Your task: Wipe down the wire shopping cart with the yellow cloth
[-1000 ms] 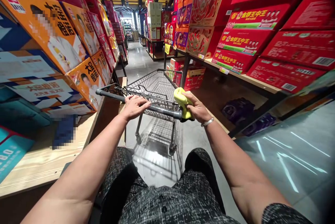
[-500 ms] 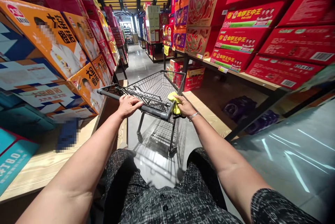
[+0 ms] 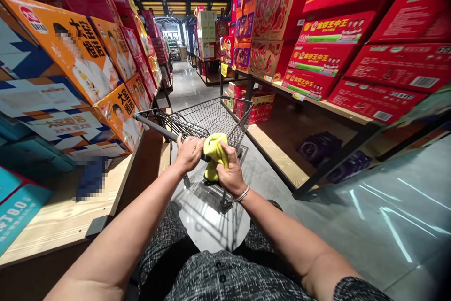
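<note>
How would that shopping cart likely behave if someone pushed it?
The shopping cart would probably roll easily, as it stands on small wheels on a smooth, shiny floor. Its open wire basket suggests it may be light for its size. With the left hand near one end of the handle, a push there might turn it.

A crumpled yellow cloth (image 3: 217,147) bunches against the dark cart handlebar (image 3: 155,127).

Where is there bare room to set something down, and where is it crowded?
Free: the lower right shelf, between cart and purple packs; the left shelf's front strip, bordered by teal box and blue item. Crowded: the cart handle, where left hand, right hand and yellow cloth gather.
</note>
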